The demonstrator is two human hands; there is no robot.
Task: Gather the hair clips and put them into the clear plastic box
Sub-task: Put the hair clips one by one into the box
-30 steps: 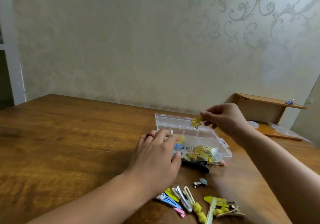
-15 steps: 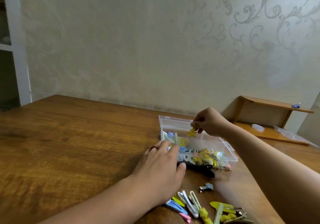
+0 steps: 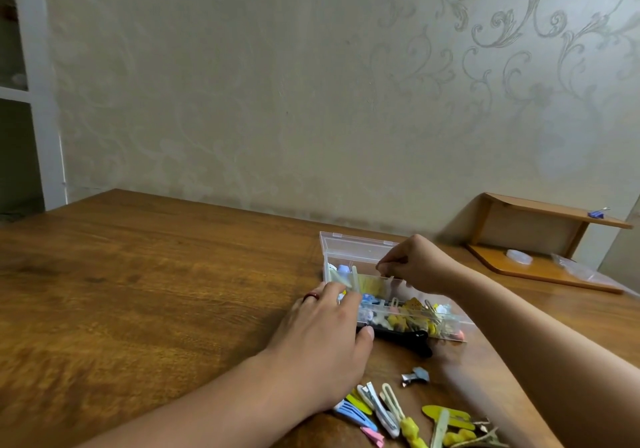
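R hand [image 3: 420, 267] curling over clear plastic box [image 3: 356, 245], contents unclear | L hand [image 3: 325, 330] lying flat, steadying box — release low, inside rim | loose hair clips [image 3: 398, 413] waiting nr L wrist

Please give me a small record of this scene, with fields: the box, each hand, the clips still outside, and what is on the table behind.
box: clear plastic box, lid open, many clips inside
left hand: fingers straight, resting on the box's near-left corner
right hand: fingers curled over the box; whether it holds anything cannot be seen
clips outside: black clip against the box front; small grey-blue clip; coloured clips near the table edge
behind: wooden shelf with a blue binder clip
surface: wooden table
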